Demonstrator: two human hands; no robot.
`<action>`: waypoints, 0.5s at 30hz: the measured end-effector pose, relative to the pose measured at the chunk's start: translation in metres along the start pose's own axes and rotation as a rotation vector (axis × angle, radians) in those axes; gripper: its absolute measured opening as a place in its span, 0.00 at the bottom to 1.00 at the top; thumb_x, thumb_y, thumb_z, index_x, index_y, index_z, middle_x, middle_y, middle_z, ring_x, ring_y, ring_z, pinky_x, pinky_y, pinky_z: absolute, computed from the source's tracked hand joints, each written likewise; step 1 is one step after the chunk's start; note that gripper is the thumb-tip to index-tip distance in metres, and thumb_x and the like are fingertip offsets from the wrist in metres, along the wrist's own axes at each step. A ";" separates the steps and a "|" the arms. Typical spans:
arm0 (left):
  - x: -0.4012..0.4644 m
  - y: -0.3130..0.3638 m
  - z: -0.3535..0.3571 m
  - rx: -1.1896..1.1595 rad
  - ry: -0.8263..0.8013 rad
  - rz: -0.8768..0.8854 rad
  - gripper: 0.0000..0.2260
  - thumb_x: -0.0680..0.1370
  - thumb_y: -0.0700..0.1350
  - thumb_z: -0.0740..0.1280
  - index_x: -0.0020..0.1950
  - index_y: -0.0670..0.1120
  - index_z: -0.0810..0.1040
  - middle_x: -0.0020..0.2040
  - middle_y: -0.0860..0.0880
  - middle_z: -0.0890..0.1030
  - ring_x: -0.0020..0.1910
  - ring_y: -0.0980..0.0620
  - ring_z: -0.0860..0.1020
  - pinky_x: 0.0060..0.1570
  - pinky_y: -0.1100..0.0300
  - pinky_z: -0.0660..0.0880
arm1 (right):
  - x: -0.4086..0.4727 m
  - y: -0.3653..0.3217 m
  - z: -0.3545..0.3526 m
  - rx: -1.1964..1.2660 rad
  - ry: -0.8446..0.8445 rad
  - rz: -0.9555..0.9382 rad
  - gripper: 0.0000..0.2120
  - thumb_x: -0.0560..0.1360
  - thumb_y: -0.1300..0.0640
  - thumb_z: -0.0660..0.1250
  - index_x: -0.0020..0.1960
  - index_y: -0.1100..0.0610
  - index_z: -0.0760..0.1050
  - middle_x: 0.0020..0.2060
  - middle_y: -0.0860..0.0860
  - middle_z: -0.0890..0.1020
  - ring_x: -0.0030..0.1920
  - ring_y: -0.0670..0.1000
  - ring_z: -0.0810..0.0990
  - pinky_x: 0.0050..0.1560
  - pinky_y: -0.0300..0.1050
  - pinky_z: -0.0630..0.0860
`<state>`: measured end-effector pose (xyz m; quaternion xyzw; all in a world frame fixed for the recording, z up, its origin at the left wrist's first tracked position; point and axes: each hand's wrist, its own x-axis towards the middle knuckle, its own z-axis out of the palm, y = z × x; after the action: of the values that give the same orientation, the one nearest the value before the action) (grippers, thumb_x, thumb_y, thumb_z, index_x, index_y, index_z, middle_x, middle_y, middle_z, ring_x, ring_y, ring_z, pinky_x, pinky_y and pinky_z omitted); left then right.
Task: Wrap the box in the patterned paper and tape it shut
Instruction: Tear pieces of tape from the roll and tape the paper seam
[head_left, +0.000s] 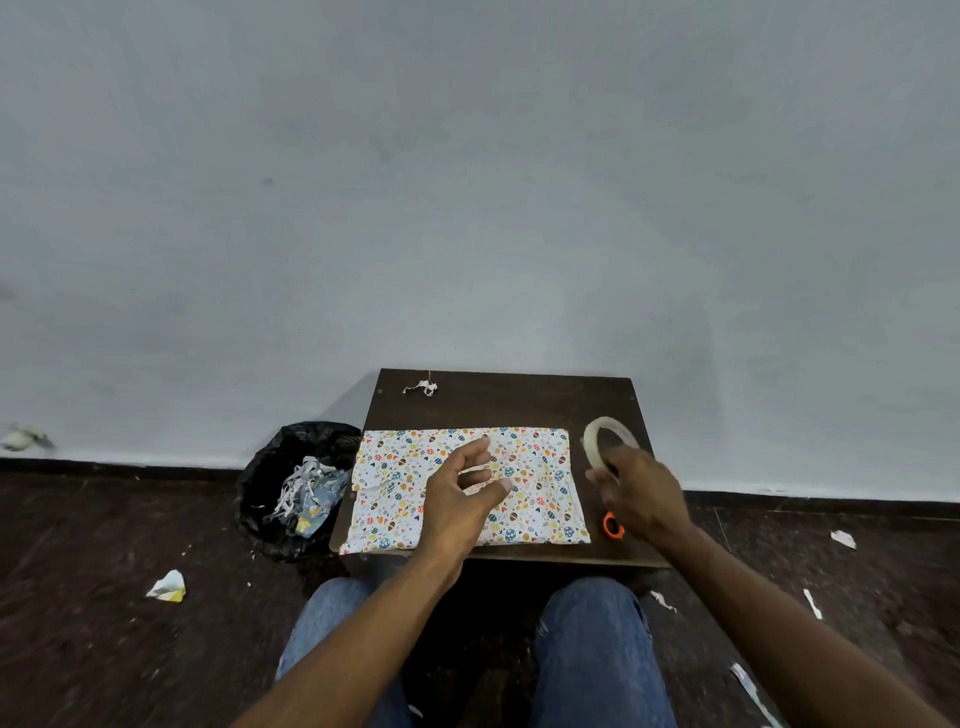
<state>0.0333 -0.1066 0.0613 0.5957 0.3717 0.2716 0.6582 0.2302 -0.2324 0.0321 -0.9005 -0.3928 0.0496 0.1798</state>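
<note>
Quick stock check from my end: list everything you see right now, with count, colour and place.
patterned paper: one, white with coloured prints, flat on the table; no box shows
tape roll: one, translucent cream, at the table's right side, in the right hand
orange handle: one, table's right edge, mostly hidden by the hand
table: one, dark brown, against the wall
paper scrap: one, white, far edge of the table
bin bag: one, black, left of the table, holds paper offcuts
floor scraps: several, whitish, scattered
left hand: over the paper, fingers spread
right hand: grips the tape roll
</note>
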 end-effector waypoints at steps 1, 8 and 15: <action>0.001 -0.001 -0.002 0.018 -0.004 0.007 0.21 0.73 0.36 0.74 0.59 0.55 0.77 0.58 0.53 0.80 0.55 0.55 0.79 0.48 0.60 0.80 | 0.007 0.005 0.000 -0.049 -0.002 -0.007 0.12 0.77 0.49 0.68 0.38 0.53 0.73 0.36 0.48 0.79 0.35 0.49 0.75 0.36 0.43 0.67; 0.003 -0.005 -0.009 0.083 -0.050 0.023 0.20 0.73 0.36 0.74 0.59 0.55 0.78 0.59 0.57 0.79 0.57 0.57 0.78 0.44 0.67 0.78 | 0.039 0.018 0.015 -0.313 -0.118 0.045 0.11 0.78 0.49 0.66 0.55 0.54 0.77 0.52 0.52 0.83 0.52 0.55 0.81 0.52 0.48 0.73; 0.004 -0.012 -0.013 0.107 -0.083 0.029 0.21 0.73 0.33 0.73 0.57 0.57 0.78 0.60 0.57 0.79 0.58 0.58 0.78 0.49 0.65 0.78 | 0.032 0.010 0.028 -0.022 0.202 0.012 0.08 0.77 0.57 0.67 0.53 0.58 0.81 0.52 0.53 0.83 0.50 0.55 0.81 0.51 0.49 0.75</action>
<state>0.0246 -0.0976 0.0490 0.6461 0.3494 0.2360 0.6362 0.2523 -0.2078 0.0040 -0.9051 -0.3680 -0.0448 0.2081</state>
